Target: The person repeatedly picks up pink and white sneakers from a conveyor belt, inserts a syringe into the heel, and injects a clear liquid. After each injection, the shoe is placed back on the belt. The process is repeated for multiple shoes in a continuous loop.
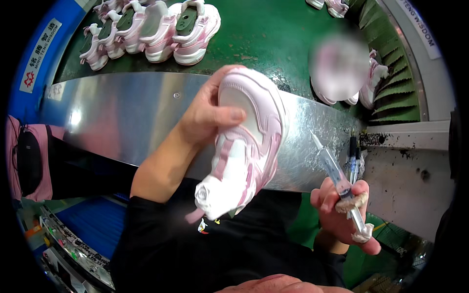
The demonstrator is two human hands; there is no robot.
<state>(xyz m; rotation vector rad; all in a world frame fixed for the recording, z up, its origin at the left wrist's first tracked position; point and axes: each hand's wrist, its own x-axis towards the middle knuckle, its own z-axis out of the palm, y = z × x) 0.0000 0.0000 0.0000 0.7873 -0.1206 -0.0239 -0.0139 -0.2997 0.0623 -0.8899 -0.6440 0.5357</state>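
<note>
One pink-and-white sneaker (254, 146) is gripped at its forefoot by the left hand (202, 119), thumb on the upper, toe away from the person. One syringe (333, 169) lies in the curled fingers of the right hand (339, 217), its tip angled up and left. The sneaker's toe is above the metal table (117, 107); its heel reaches past the near edge. Open room shows left of the left hand and between sneaker and syringe. Beyond the far edge, five similar sneakers (195, 36) stand plainly on the green surface (254, 44), others cropped or blurred. A pale panel (400, 180) bounds the right.
</note>
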